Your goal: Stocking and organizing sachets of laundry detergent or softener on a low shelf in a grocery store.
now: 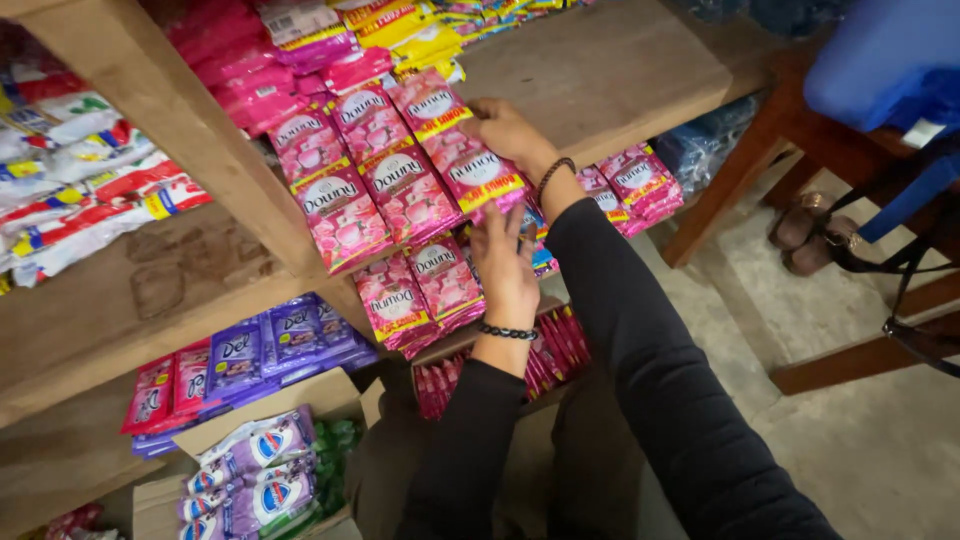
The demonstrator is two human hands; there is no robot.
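Strips of pink sachets (380, 170) lie in rows on a wooden shelf (600, 70). My right hand (510, 130) rests on the far side of the rightmost strip (462, 155), fingers curled on its edge. My left hand (505, 265) is raised flat against the near end of that same strip, at the shelf's front edge. Both arms wear black sleeves, and each wrist has a dark bead bracelet. More pink sachets (420, 285) sit on the shelf just below my left hand.
Purple sachets (270, 345) and red-and-white packets (80, 190) fill shelves to the left. An open cardboard box (270, 470) of pouches stands on the floor. A wooden table leg (730, 180), a blue object and brown shoes (810, 230) are at the right.
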